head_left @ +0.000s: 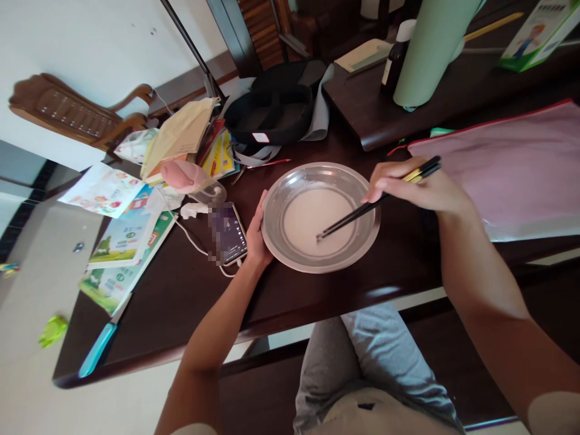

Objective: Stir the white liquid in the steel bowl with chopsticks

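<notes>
Black gold-banded chopsticks (353, 214): pinched in right hand (428, 194), seemingly light, stiff. Round, slick-looking silvery metal bowl (326, 267): sat left of that grip, left hand (258, 238) bracing the rim, seemingly its best hold.

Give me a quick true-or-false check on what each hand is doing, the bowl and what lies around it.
1. The right hand holds black chopsticks with gold bands. True.
2. The left hand grips the side of the round silver metal bowl. True.
3. The bowl is empty. False: it has a pale, milky mixture in it.
4. The rectangular smartphone lies to the right of the bowl. False: the smartphone lies to the left of it.
5. The knife with the turquoise handle lies on the dark brown table. True.
</notes>
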### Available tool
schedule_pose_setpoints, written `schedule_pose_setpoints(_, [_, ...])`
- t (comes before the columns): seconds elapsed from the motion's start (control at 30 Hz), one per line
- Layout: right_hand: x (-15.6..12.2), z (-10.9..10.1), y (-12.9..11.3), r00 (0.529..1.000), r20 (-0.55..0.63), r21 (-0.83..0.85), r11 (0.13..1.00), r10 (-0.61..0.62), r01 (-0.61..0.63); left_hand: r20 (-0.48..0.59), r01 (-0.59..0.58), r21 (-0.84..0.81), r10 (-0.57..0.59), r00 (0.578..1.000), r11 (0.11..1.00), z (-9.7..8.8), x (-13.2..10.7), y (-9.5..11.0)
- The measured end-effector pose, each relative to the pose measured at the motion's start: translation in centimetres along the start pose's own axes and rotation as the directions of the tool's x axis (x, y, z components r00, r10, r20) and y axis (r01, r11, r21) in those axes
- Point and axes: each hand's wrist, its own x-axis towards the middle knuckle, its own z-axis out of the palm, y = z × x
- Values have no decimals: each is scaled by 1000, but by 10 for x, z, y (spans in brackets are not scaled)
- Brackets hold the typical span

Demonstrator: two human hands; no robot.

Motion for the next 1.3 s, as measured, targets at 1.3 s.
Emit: schedule_pose_setpoints(1.3, [-4,-13,-2,986,-163,-27,998,46,-51,8,-14,29,14,1000,999,-2,0,1])
